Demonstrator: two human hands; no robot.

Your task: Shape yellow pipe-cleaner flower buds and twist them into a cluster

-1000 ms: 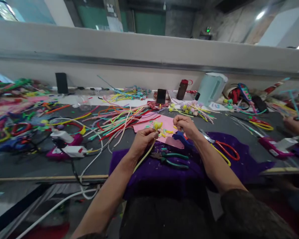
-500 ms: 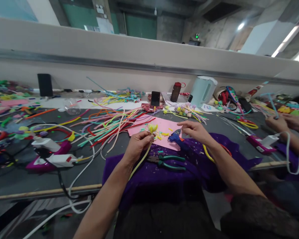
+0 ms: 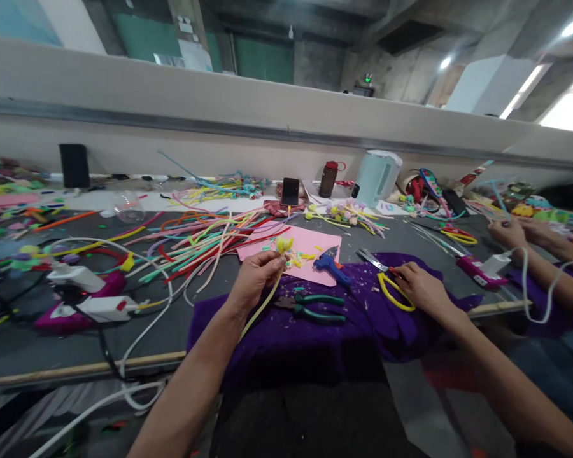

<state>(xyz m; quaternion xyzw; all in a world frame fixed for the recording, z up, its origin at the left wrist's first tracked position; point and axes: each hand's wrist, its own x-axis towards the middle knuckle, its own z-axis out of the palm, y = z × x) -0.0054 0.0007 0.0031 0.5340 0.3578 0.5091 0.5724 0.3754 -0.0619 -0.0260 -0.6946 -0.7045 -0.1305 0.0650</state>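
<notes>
Two hands, two different holds. The left hand (image 3: 255, 278) pinches a yellow pipe-cleaner flower (image 3: 283, 244) just under its fuzzy head, fingers closed round the stem, which trails down toward the purple cloth (image 3: 315, 331). The flower stands above the near edge of the pink sheet (image 3: 310, 245). It looks featherlight and soft, a wire core under fluff, so it should bend wherever it is pressed; gripping close beneath the head, as now, likely keeps the bloom from flopping. The right hand (image 3: 423, 289) rests on the yellow-handled scissors (image 3: 386, 280) lying on the cloth, fingers curled at the handle loops (whether they are threaded through I cannot tell at this size). Those are stiff and heavier, best taken by the loops, blades pointing away. Green-handled pliers (image 3: 315, 304) and a blue glue gun (image 3: 331, 263) lie between the hands. A co-worker's hands (image 3: 516, 232) work well apart at the right.
</notes>
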